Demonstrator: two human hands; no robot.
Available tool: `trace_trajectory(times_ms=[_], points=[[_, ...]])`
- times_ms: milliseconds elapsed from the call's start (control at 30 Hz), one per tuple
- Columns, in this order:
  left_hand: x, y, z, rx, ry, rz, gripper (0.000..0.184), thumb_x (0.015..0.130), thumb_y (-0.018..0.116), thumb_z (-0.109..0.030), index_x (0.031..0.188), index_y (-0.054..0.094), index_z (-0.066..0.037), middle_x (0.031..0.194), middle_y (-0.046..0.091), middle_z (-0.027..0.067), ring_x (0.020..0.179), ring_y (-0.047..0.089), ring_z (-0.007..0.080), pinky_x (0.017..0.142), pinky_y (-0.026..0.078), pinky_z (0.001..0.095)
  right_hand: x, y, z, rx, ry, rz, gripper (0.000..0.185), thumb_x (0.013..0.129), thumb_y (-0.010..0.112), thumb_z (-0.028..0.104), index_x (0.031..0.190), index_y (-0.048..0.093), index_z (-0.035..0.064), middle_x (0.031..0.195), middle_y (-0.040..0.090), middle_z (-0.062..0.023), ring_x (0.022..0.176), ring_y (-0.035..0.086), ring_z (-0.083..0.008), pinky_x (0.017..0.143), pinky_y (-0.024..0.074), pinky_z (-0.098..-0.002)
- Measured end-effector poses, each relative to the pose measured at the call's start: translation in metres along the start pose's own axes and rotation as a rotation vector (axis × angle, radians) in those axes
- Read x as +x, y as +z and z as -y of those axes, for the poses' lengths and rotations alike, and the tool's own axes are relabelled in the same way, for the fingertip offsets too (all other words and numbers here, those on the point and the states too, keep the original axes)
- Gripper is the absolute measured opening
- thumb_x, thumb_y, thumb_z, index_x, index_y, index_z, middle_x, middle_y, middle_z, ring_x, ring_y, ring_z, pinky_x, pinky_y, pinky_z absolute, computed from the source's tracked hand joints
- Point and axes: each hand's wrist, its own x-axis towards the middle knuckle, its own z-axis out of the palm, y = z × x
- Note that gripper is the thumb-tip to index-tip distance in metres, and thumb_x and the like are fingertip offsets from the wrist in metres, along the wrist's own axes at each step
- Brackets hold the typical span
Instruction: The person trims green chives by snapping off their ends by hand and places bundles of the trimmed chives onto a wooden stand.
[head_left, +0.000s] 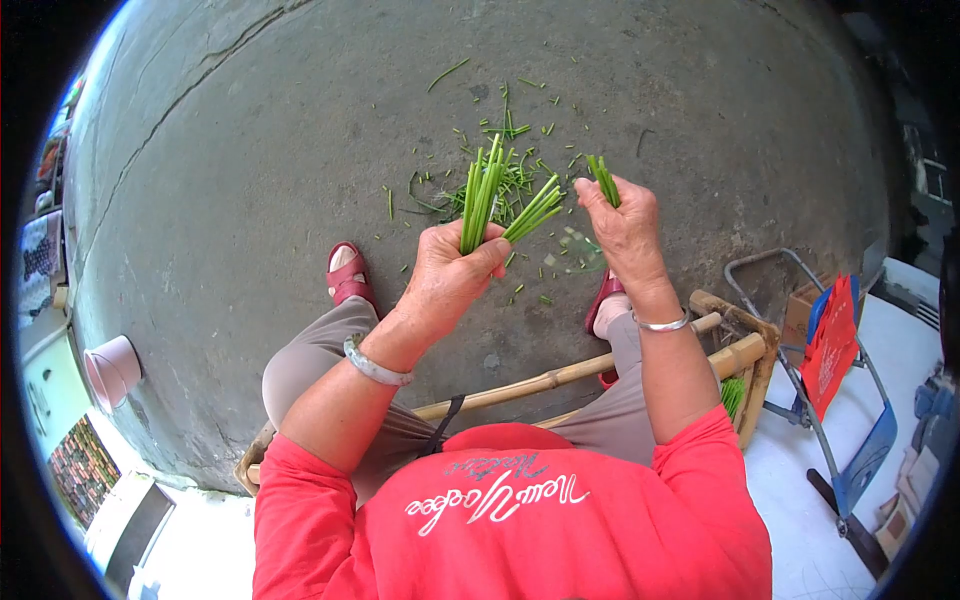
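My left hand point(447, 272) is closed around a bunch of green stems point(482, 195), whose cut ends point up and fan out to the right in a second cluster point(537, 211). Level with it on the right, my right hand point(628, 226) pinches a short bundle of green stems point(604, 181) between thumb and fingers. The two hands are apart. On the concrete floor beyond them lies a scattered pile of cut green pieces point(515, 182), partly hidden behind the held stems.
A bamboo frame point(520, 388) crosses by my legs, with more green stems point(733, 396) at its right. A folding chair point(850, 400) with a red bag point(831, 345) stands at the right. A pink bucket point(113, 370) is at the left. Red sandals point(350, 275) are on my feet.
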Motion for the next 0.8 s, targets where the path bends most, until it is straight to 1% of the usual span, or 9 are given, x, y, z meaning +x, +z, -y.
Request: trace_trajectory(times_ms=[67,100,167,400,500,567,600,667,800], points=[[0.0,0.001,-0.002,-0.011,-0.008,0.015,0.008,0.085,0.06,-0.01,0.09,0.061,-0.003,0.062,0.056,0.0008,0.047,0.043,0.003,0.041,0.031,0.0177,-0.003,0.001,0.006,0.301,0.235,0.116,0.018,0.085,0.06,0.017,0.075,0.061,0.0021,0.052,0.045,0.0023,0.05,0.043,-0.0077,0.046,0.0349,-0.0294],[0.0,0.001,-0.003,-0.022,-0.015,0.023,0.008,0.085,0.06,-0.01,0.09,0.061,-0.003,0.062,0.056,0.0009,0.047,0.043,0.0029,0.041,0.03,0.0177,-0.003,-0.001,0.009,0.301,0.236,0.116,0.018,0.085,0.06,0.017,0.075,0.061,0.0021,0.052,0.045,0.0023,0.05,0.043,-0.0077,0.046,0.0349,-0.0294],[-0.001,0.001,-0.003,-0.033,-0.023,0.029,0.008,0.086,0.06,-0.01,0.09,0.061,-0.003,0.062,0.056,0.001,0.047,0.043,0.0029,0.04,0.03,0.0178,-0.004,-0.006,0.015,0.602,0.407,0.214,0.013,0.084,0.061,0.014,0.082,0.064,0.0019,0.058,0.048,0.0072,0.052,0.042,-0.0043,0.046,0.0335,-0.0252],[0.001,0.001,0.001,0.079,-0.007,0.03,0.009,0.085,0.06,-0.01,0.09,0.061,-0.003,0.062,0.056,0.0002,0.047,0.042,0.0025,0.04,0.03,0.0179,-0.006,-0.006,0.018,0.457,0.25,0.307,0.009,0.081,0.063,0.01,0.087,0.063,0.003,0.064,0.052,0.0062,0.056,0.044,-0.0038,0.049,0.0349,-0.0223],[0.001,0.002,0.001,0.076,-0.007,0.023,0.009,0.085,0.06,-0.01,0.09,0.061,-0.003,0.062,0.057,0.0002,0.046,0.043,0.0026,0.04,0.03,0.018,-0.007,-0.005,0.017,0.454,0.208,0.31,0.008,0.079,0.065,0.01,0.081,0.062,0.0034,0.064,0.054,0.0028,0.058,0.043,-0.0052,0.05,0.036,-0.024],[0.002,0.001,0.002,0.062,-0.005,0.013,0.009,0.085,0.06,-0.01,0.09,0.061,-0.002,0.062,0.057,0.0003,0.046,0.043,0.0027,0.04,0.031,0.0182,-0.008,-0.005,0.018,0.193,-0.03,0.217,0.009,0.078,0.063,0.008,0.082,0.058,0.002,0.069,0.059,-0.0058,0.058,0.052,-0.0131,0.052,0.0415,-0.0291],[0.002,0.001,0.003,0.074,-0.013,0.015,0.009,0.085,0.06,-0.009,0.09,0.061,-0.002,0.062,0.057,0.0004,0.045,0.043,0.0029,0.039,0.031,0.0185,-0.008,-0.002,0.015,0.192,-0.029,0.217,0.009,0.078,0.063,0.008,0.082,0.058,0.002,0.069,0.059,-0.0058,0.058,0.052,-0.0131,0.052,0.0415,-0.0291],[0.002,0.002,0.003,0.085,-0.019,0.017,0.008,0.085,0.06,-0.009,0.09,0.061,-0.002,0.062,0.057,0.0005,0.045,0.043,0.0031,0.039,0.031,0.0187,-0.009,0.008,0.002,-0.212,-0.448,0.072,0.016,0.077,0.061,0.005,0.091,0.056,0.0014,0.078,0.061,-0.0152,0.065,0.06,-0.0276,0.057,0.0465,-0.0358],[0.0,0.002,-0.001,0.08,-0.044,-0.015,0.008,0.086,0.059,-0.009,0.089,0.061,-0.002,0.062,0.057,0.0009,0.044,0.044,0.0035,0.038,0.032,0.0189,-0.009,0.01,-0.005,-0.46,-0.336,0.051,0.026,0.077,0.059,0.005,0.101,0.052,0.0017,0.087,0.061,-0.0183,0.074,0.06,-0.0361,0.061,0.0485,-0.0397]])
